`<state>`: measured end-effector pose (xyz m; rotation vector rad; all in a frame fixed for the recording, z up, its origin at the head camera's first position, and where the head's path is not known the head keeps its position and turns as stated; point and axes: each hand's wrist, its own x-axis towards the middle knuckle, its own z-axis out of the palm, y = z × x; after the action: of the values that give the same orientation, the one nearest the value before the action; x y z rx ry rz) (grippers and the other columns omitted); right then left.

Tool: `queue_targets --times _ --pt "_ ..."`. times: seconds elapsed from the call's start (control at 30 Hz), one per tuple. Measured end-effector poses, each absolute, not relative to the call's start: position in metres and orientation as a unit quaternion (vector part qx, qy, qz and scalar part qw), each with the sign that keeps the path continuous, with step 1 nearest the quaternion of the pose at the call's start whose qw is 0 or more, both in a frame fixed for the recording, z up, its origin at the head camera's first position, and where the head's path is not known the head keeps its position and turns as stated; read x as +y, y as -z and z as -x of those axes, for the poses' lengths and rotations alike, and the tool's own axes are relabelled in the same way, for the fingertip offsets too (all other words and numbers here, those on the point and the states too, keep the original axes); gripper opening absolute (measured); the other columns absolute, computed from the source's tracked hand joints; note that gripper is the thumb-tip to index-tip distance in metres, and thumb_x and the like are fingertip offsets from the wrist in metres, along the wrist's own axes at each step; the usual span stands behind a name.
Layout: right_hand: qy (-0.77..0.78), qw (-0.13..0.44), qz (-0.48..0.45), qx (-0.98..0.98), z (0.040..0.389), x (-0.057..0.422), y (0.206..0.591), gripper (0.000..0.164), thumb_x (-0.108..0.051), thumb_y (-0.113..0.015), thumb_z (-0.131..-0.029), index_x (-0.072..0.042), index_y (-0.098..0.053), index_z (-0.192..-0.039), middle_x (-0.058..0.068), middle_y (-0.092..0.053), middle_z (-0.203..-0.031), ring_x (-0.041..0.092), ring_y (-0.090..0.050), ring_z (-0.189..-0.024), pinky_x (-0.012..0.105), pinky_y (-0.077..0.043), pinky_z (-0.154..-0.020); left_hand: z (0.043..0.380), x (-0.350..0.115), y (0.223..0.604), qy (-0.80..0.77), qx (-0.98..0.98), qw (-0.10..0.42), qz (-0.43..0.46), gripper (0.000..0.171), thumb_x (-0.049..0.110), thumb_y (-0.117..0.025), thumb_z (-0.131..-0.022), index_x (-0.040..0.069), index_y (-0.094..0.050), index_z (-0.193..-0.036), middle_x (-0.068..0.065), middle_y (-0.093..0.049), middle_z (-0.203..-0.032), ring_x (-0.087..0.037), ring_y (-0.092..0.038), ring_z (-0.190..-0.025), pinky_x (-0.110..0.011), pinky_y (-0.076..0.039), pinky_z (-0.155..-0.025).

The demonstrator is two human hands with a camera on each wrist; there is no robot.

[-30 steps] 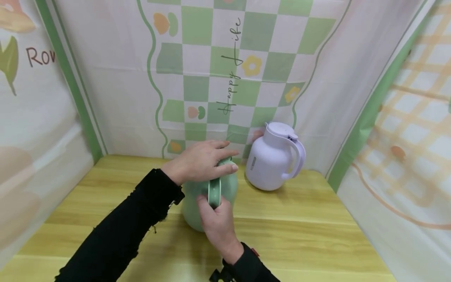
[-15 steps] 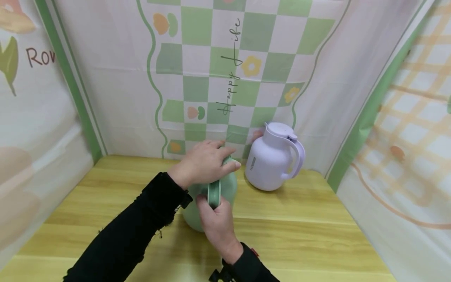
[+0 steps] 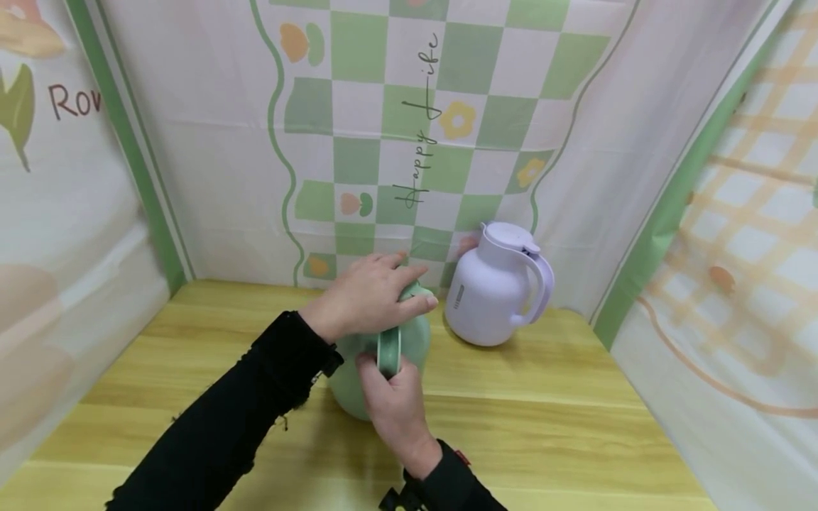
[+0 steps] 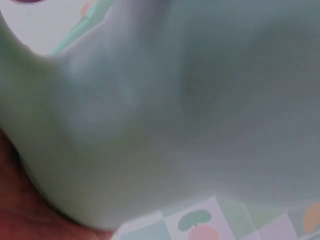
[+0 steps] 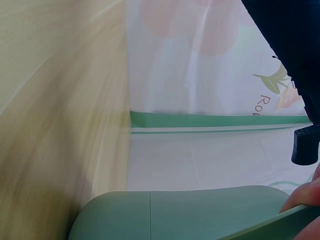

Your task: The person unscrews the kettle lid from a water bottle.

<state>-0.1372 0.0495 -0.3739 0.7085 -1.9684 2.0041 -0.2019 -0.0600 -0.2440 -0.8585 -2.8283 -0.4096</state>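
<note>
A pale green vacuum jug (image 3: 415,344) stands upright on the wooden table, its handle (image 3: 390,351) facing me. My right hand (image 3: 397,411) grips that handle low down, thumb on its left side. Over the jug's top lies my left hand (image 3: 361,294), spanning the lid (image 3: 414,289) with the thumb on the near side and the fingers beyond it; most of the lid is hidden under the palm. In the left wrist view the jug's body (image 4: 150,125) fills the frame, with skin against it at lower left. The right wrist view shows its side (image 5: 125,212) and fingers at the handle.
A lilac vacuum jug (image 3: 488,298) with a closed lid stands behind and to the right, handle turned right. The wood-grain table (image 3: 543,426) ends at a printed curtain (image 3: 217,177) at the back, with more curtains along both sides.
My left hand has turned slightly on the lid, the wrist shifting right and then a little back left. My right hand and both jugs have stayed in place.
</note>
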Motion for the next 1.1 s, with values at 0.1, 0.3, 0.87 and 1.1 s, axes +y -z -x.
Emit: queue_targets --times 0.1,0.3,0.87,1.1 --pt "-0.686 0.12 -0.235 -0.678 0.136 0.048 0.373 0.048 -0.01 -0.057 -0.104 -0.01 -0.032 -0.063 -0.002 -0.03 -0.053 0.008 -0.027 -0.048 0.023 -0.028 -0.052 0.206 -0.068 0.243 0.143 -0.934 0.077 0.319 0.067 0.062 -0.046 -0.105 0.02 -0.049 -0.157 -0.02 -0.041 -0.163 -0.039 -0.04 -0.151 -0.052 -0.035 -0.122" --pt "-0.693 0.103 -0.225 -0.677 0.135 0.048 0.372 0.05 -0.015 -0.059 -0.105 -0.008 -0.034 -0.062 -0.002 -0.03 -0.052 0.009 -0.029 -0.045 0.024 -0.028 -0.05 0.216 -0.081 0.244 0.126 -0.913 0.086 0.378 0.061 0.058 -0.048 -0.105 0.027 -0.05 -0.157 -0.013 -0.04 -0.165 -0.029 -0.035 -0.155 -0.047 -0.035 -0.123" --pt "-0.7 0.098 -0.237 -0.667 0.134 0.048 0.372 0.049 -0.013 -0.058 -0.105 -0.008 -0.035 -0.062 -0.003 -0.031 -0.05 0.009 -0.029 -0.042 0.024 -0.028 -0.047 0.212 -0.071 0.245 0.135 -0.924 0.09 0.347 0.051 0.047 -0.044 -0.11 0.021 -0.056 -0.153 -0.018 -0.047 -0.159 -0.03 -0.041 -0.151 -0.047 -0.037 -0.121" --pt "-0.697 0.109 -0.249 -0.664 0.136 0.049 0.374 0.049 -0.011 -0.055 -0.106 -0.011 -0.033 -0.062 -0.001 -0.031 -0.05 0.009 -0.029 -0.042 0.025 -0.029 -0.046 0.204 -0.059 0.242 0.127 -0.948 0.069 0.285 0.054 0.049 -0.041 -0.111 0.02 -0.052 -0.155 -0.018 -0.043 -0.162 -0.033 -0.039 -0.152 -0.048 -0.033 -0.124"
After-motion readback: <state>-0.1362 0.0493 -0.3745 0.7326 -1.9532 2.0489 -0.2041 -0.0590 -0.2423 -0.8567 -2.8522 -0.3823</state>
